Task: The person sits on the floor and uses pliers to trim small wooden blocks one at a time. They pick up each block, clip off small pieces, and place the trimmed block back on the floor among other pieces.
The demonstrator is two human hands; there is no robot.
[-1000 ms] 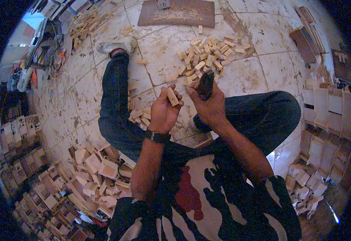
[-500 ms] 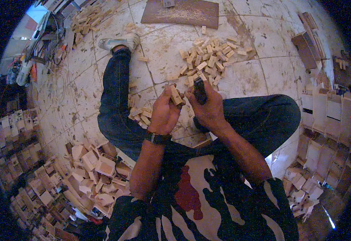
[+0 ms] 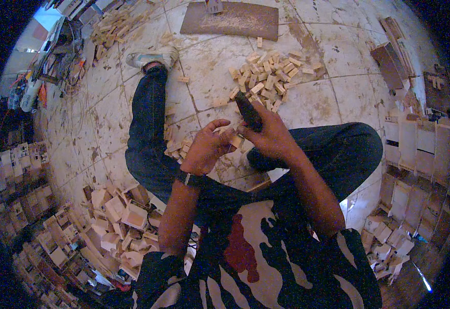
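Note:
My left hand [image 3: 208, 148] has its fingers curled at a small pale wooden block [image 3: 236, 141], its thumb and forefinger partly lifted apart. The block sits between my two hands, and its lower side is partly hidden. In my right hand [image 3: 274, 133] is a dark, elongated hand tool [image 3: 249, 112], its far end pointing up and left. What kind of tool it is cannot be made out. Just beyond lies a heap of small wooden blocks [image 3: 268, 77] on the tiled floor. A smaller group of blocks [image 3: 176, 147] lies beside my left leg.
A brown board [image 3: 230, 21] strewn with sawdust lies ahead. More wood pieces [image 3: 114, 31] are piled at the far left. Wood offcuts [image 3: 127, 211] lie behind my left leg, and others [image 3: 389, 237] at the right. Stacked boards [image 3: 420, 141] line the right side.
The wooden block has turned and shifted slightly right and down, closer to my right hand. My left fingers have loosened around it. The dark tool has tilted to the left.

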